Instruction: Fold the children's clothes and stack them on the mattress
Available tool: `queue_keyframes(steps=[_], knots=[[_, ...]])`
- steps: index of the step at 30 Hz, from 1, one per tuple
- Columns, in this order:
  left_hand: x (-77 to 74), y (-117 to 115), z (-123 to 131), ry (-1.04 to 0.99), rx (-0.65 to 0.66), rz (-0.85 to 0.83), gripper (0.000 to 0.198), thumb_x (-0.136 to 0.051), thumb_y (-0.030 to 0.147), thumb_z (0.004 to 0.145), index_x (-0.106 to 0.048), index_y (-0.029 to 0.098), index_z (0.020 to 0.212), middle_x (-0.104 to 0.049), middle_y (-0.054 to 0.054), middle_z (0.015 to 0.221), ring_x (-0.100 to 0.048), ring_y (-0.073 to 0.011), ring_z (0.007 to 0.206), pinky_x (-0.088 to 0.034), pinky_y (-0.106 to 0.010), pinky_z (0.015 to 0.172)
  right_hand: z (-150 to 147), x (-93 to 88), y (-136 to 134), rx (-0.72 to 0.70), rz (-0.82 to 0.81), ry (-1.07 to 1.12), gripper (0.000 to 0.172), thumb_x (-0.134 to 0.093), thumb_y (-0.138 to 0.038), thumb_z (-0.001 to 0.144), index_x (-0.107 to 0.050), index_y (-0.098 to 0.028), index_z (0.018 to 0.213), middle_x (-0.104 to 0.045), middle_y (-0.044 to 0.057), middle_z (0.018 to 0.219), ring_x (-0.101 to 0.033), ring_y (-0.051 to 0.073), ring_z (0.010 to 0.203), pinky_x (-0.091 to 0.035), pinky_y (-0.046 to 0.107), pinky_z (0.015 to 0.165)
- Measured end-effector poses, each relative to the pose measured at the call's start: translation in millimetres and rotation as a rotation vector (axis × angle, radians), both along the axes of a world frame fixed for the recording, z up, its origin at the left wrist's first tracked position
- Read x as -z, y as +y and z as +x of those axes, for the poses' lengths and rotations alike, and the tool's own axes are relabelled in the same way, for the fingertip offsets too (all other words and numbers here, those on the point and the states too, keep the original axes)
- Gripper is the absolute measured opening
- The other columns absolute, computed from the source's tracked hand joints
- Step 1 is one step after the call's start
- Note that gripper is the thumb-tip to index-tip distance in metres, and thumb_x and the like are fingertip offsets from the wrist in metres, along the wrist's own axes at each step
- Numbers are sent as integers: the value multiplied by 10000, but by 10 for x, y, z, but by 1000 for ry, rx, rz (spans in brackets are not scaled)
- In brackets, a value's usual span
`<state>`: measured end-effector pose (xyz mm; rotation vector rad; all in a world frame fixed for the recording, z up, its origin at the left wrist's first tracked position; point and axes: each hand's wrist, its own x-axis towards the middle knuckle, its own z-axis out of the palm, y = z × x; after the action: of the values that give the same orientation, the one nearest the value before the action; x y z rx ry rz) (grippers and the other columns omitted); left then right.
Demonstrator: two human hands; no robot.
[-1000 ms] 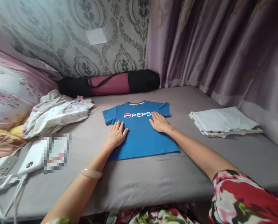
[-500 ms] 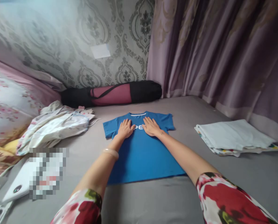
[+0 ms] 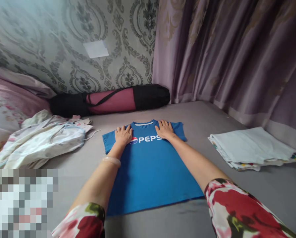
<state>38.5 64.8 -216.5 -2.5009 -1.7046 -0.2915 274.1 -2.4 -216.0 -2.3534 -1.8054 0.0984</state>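
A blue T-shirt with a white-trimmed collar and a white PEPSI print lies spread flat on the grey bed sheet, its collar pointing away from me. My left hand rests palm down on the shirt's left shoulder, fingers spread. On the opposite shoulder, my right hand also lies flat with fingers stretched out, covering the end of the print. Neither hand grasps the cloth. A pale bangle circles my left wrist.
Folded white cloth lies to the right. Crumpled light-coloured clothes are heaped at the left. A long black and maroon bag stretches along the patterned wall. Purple curtains hang at the back right. A pixelated patch hides something at lower left.
My hands have slid apart from the chest print out to the two shoulders, uncovering more of the lettering and the round logo. The camera view has shifted slightly.
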Motion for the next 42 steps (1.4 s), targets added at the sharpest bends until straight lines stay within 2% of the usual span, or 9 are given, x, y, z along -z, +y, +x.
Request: queue_keyframes(steps=[5,10,13,17,21,28,32,36,42], knots=[[103,35,24,-46,16,34,501,-282,369,972,-521,172,1365,-494,-189,1398,-403,-368,1306,-322,-533,1042,-105,30,32,48,65,-54,577,-274,-346,963,-412,-59,1444,-312,183,1549,-228,307,1438,-101,490,1165],[178,132,-9,-28,100,-77,557,-211,340,982,-389,101,1453,-390,-160,1513,-315,-306,1410,-238,-481,1144,-91,71,64,-141,45,-2,589,-200,-343,982,-316,-92,1503,-278,113,1577,-203,238,1455,-123,417,1180],[189,147,-18,-37,81,-89,557,-211,354,983,-381,119,1458,-381,-143,1523,-319,-294,1412,-233,-477,1149,-62,89,101,-137,-4,23,612,-187,-387,983,-293,-101,1514,-271,103,1581,-201,249,1455,-118,438,1182],[124,73,0,-42,51,-36,516,-251,350,981,-436,138,1413,-409,-166,1493,-340,-325,1386,-265,-506,1113,-75,65,117,-111,-15,36,614,-217,-391,974,-285,-110,1516,-268,107,1581,-198,255,1456,-114,462,1182],[-33,-80,45,-11,2,42,453,-303,336,973,-538,58,1244,-504,-251,1323,-433,-373,1265,-363,-489,1006,-103,-15,-9,-166,-11,60,658,-272,-419,963,-229,-87,1529,-200,135,1599,-154,255,1470,-101,457,1188],[-167,-591,-24,43,113,-137,374,-366,332,968,-515,86,1207,-538,-211,1219,-545,-311,1118,-451,-401,915,-163,-81,-730,-389,-118,62,668,-244,-494,976,-255,-119,1529,-145,112,1611,-85,265,1483,-40,470,1193],[-110,-1031,-214,63,330,-160,464,-362,370,980,-423,98,1350,-446,-209,1386,-446,-304,1291,-383,-420,1048,-208,-82,-1269,-481,-107,60,653,-286,-489,979,-275,-132,1525,-143,111,1611,-88,260,1483,-31,460,1195],[-22,-1386,-493,58,414,-195,543,-302,432,995,-347,122,1439,-349,-203,1507,-306,-310,1415,-262,-504,1139,-232,-112,-1766,-560,-80,130,653,-324,-517,972,-295,-164,1520,-146,89,1609,-82,243,1483,-27,451,1202],[68,-1507,-938,12,478,-161,604,-241,493,995,-338,126,1465,-307,-176,1547,-258,-282,1446,-246,-465,1168,-117,-139,-2222,-579,-44,217,607,-349,-499,978,-365,-177,1493,-206,89,1598,-131,234,1477,-92,441,1210]])
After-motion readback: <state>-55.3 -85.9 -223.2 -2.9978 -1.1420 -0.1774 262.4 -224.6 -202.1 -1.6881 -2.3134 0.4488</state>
